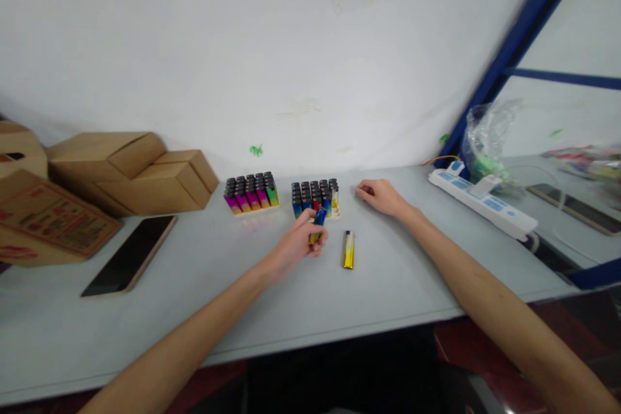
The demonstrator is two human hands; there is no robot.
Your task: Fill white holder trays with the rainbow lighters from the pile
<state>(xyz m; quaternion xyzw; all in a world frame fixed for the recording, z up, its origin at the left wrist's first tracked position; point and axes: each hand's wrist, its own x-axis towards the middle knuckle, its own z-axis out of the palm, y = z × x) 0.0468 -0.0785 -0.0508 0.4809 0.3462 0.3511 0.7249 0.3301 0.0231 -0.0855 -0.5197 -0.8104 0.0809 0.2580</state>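
Note:
My left hand (303, 236) is closed around a blue and yellow lighter (319, 218), held tilted just in front of a tray of lighters (313, 193). Those lighters stand upright in rows with black tops. At the front right corner of that tray, part of the pale holder (336, 214) shows bare. A yellow and silver lighter (348, 250) lies on the table to the right of my left hand. My right hand (381, 195) rests on the table right of the tray, its fingers curled in, with nothing visible in them.
A second block of purple, yellow and green lighters (252, 194) stands to the left. Cardboard boxes (130, 171) and a phone (130, 255) occupy the far left. On the right lie a white power strip (482, 202) and a clear plastic bag (490, 136), beside a blue frame (509, 45).

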